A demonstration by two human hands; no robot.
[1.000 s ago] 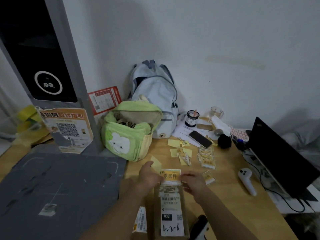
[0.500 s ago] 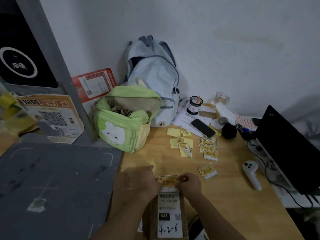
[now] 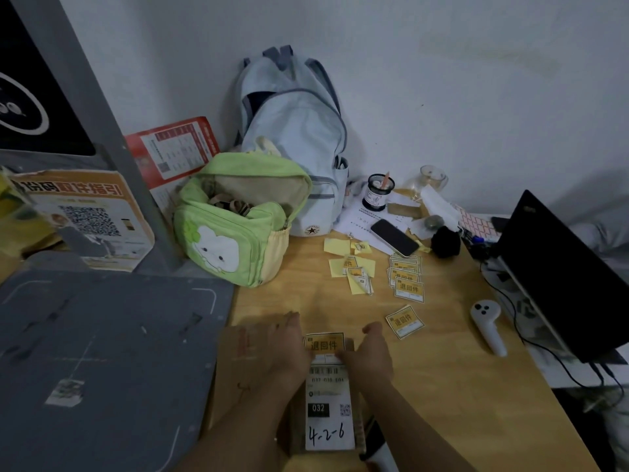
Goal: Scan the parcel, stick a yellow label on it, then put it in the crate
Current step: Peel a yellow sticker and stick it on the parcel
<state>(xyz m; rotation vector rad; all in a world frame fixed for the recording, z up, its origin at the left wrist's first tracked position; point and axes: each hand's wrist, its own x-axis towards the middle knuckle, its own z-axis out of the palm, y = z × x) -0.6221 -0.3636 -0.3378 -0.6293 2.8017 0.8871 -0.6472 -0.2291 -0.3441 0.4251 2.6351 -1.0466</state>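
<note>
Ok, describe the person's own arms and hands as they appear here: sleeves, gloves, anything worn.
Both forearms are bare up to the bottom edge of the picture, with no sleeves in view. The left hand and right hand wear no gloves. No watch, ring or wristband can be made out, though the picture is dim and slightly blurred.

dim, soft indoor light; wide-angle edges bend.
</note>
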